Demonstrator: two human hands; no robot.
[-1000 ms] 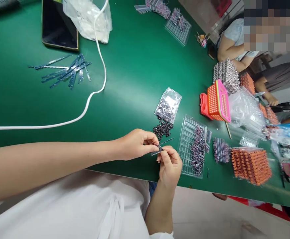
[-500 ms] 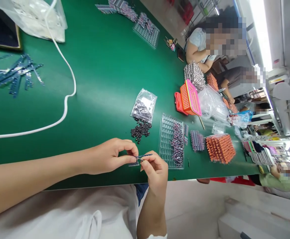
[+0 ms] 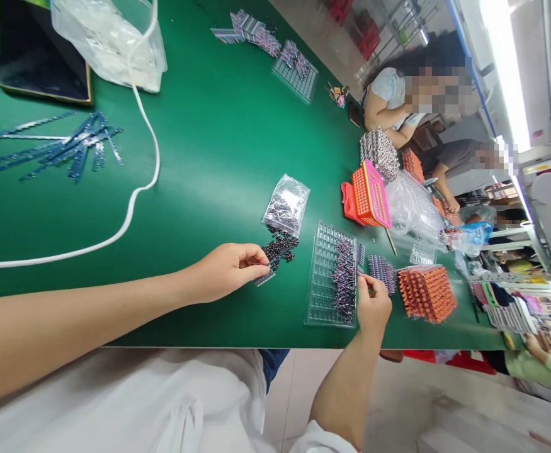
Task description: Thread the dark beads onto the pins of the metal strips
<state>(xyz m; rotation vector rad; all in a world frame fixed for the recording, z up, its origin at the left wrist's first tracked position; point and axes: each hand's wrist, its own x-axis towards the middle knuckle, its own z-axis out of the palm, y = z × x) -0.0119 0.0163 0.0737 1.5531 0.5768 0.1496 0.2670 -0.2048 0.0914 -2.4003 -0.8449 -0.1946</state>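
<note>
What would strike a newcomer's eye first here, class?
The pink-rimmed orange basket stands out right of centre on the green table, with a stack of orange pieces nearer the person. Between the left hand and right hand lies a clear tray partly filled with thin pieces.

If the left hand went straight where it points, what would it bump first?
The bare left hand would probably meet the loose pile of small, dark, shiny pieces just ahead, though it could pass above: height is unclear.
</note>
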